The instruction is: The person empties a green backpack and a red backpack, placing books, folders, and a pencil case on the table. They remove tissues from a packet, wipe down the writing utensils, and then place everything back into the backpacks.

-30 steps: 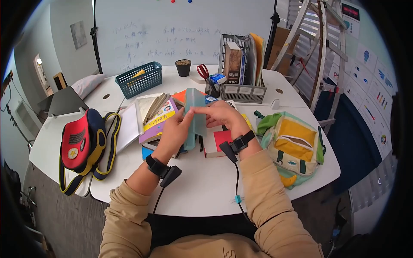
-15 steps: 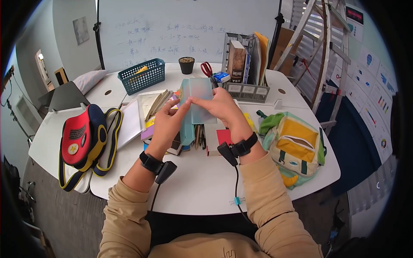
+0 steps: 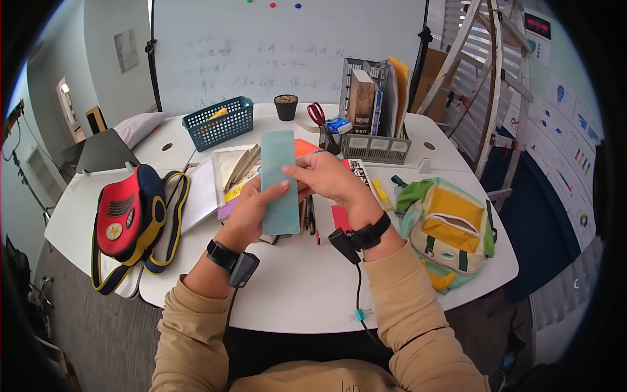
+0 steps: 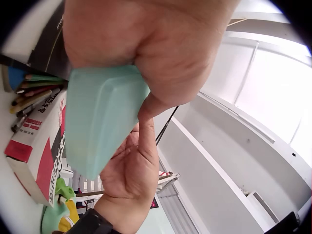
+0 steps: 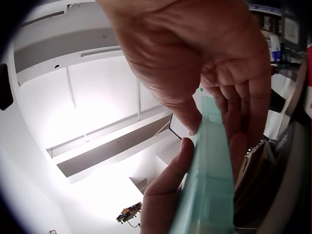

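A long, pale teal, translucent case point(image 3: 279, 176) is held up lengthwise over the middle of the table, and its lid lies flat against it. My left hand point(image 3: 247, 208) grips its left edge, thumb across the front. From the right, my right hand point(image 3: 333, 178) pinches the case, the thumb on its face and the other fingers behind. In the left wrist view the case point(image 4: 100, 119) hangs below my left palm. Seen from the right wrist, the case point(image 5: 209, 165) runs between both thumbs, with the right fingers along its far side.
Books point(image 3: 238, 163), pens point(image 3: 309, 215) and a red-and-white box point(image 4: 36, 146) lie beneath and beside the hands. A red bag point(image 3: 124, 215) stands left, a green-and-yellow backpack point(image 3: 450, 225) right. Behind are a teal basket point(image 3: 219, 124), a potted plant point(image 3: 286, 108) and a file rack point(image 3: 375, 145).
The case's spread-out lid has folded back against it, and the case now faces the head camera as one narrow panel. Both hands have shifted slightly lower and still hold it.
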